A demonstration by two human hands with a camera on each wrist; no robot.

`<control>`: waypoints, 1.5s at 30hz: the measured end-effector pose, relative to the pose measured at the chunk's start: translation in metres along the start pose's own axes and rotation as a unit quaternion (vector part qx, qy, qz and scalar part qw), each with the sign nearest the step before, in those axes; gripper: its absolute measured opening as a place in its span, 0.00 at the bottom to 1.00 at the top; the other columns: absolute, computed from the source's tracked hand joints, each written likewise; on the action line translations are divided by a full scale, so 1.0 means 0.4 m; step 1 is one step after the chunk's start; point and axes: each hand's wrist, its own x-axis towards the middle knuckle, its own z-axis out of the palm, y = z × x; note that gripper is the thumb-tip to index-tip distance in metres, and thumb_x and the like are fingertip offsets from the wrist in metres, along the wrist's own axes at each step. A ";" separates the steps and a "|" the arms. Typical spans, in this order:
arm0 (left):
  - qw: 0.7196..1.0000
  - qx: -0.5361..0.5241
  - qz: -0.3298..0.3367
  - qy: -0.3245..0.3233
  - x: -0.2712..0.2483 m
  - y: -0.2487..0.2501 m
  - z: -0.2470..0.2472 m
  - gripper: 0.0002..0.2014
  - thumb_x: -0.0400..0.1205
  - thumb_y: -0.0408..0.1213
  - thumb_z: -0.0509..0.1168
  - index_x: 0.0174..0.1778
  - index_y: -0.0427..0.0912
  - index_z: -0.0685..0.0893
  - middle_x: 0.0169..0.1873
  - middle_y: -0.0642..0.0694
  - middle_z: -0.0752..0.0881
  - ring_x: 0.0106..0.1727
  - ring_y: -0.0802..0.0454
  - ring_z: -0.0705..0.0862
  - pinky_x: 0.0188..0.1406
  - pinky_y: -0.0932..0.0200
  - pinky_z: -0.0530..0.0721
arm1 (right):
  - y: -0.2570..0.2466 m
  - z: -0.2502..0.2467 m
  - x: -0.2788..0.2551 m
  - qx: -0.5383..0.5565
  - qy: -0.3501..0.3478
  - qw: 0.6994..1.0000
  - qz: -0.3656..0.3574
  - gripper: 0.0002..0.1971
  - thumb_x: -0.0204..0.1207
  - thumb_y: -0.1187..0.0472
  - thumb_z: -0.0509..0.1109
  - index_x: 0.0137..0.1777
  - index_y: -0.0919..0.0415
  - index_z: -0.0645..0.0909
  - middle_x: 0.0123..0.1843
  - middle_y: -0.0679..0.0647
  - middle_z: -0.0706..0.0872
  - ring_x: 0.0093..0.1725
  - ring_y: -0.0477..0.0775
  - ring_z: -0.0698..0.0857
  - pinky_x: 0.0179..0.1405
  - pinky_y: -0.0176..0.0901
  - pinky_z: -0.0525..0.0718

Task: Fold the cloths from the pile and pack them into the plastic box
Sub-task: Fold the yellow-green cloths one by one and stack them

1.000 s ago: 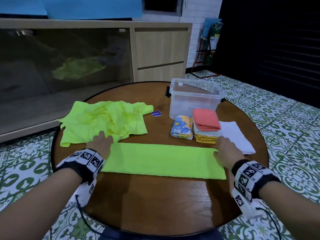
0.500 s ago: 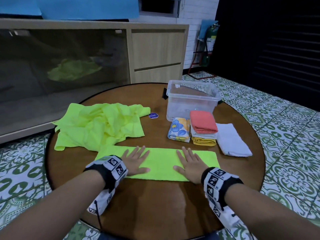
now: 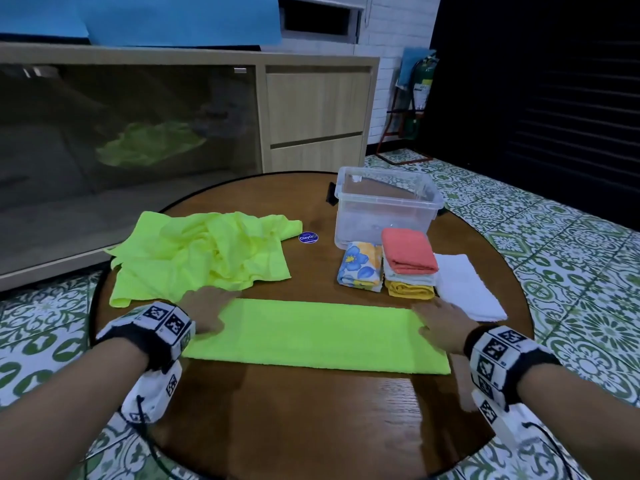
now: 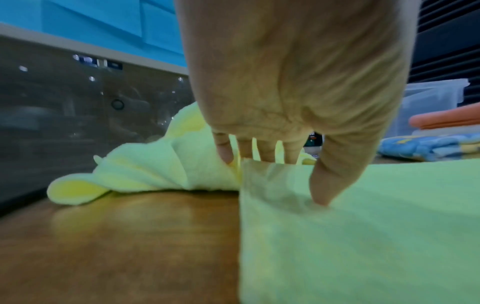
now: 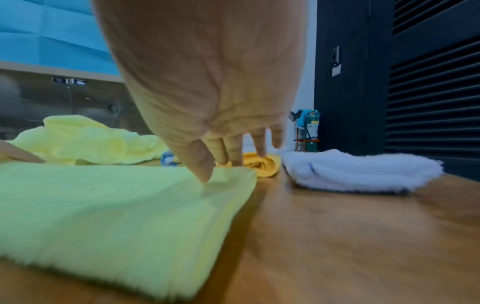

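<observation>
A lime-green cloth (image 3: 318, 336), folded into a long strip, lies across the near middle of the round table. My left hand (image 3: 209, 311) lies flat on its left end, thumb pressing the top (image 4: 322, 197) and fingers reaching its far edge. My right hand (image 3: 434, 325) lies flat on the right end (image 5: 202, 172) in the same way. Behind the left hand sits the crumpled pile of yellow-green cloths (image 3: 207, 251). The clear plastic box (image 3: 388, 206) stands at the back right with no cloth visible in it.
In front of the box are a folded floral cloth (image 3: 360, 268), a stack with a coral cloth (image 3: 408, 251) on top and a yellow one (image 3: 410, 289) at the bottom, and a white towel (image 3: 465, 289). A blue sticker (image 3: 308, 237) marks the wooden table (image 3: 311, 410). A cabinet stands behind.
Half a second ago both hands lay flat near the middle of the strip. They have slid apart, left hand to the left end and right hand to the right end.
</observation>
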 end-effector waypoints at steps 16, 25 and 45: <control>0.971 -0.029 0.041 0.232 -0.096 -0.100 -0.054 0.11 0.75 0.29 0.65 0.42 0.50 0.74 0.47 0.48 0.81 0.52 0.45 0.79 0.50 0.50 0.79 | 0.009 -0.092 -0.071 -0.100 0.192 0.975 -0.038 0.07 0.75 0.63 0.62 0.46 0.52 0.66 0.48 0.54 0.79 0.54 0.58 0.80 0.40 0.44 0.65; 0.999 0.032 0.015 0.029 -0.084 -0.036 -0.015 0.18 0.80 0.29 0.54 0.59 0.52 0.82 0.62 0.49 0.76 0.62 0.47 0.78 0.60 0.51 0.80 | -0.045 -0.072 -0.058 -0.106 -0.033 0.994 -0.007 0.12 0.79 0.65 0.57 0.34 0.55 0.66 0.36 0.51 0.72 0.33 0.48 0.72 0.31 0.38 0.69; 0.996 0.003 -0.092 0.017 -0.032 0.016 0.009 0.28 0.81 0.64 0.53 0.75 0.57 0.67 0.73 0.49 0.70 0.75 0.46 0.68 0.73 0.45 0.64 | -0.052 -0.026 0.019 -0.007 0.022 1.000 0.013 0.25 0.80 0.43 0.61 0.75 0.51 0.68 0.76 0.54 0.71 0.76 0.59 0.66 0.71 0.53 0.66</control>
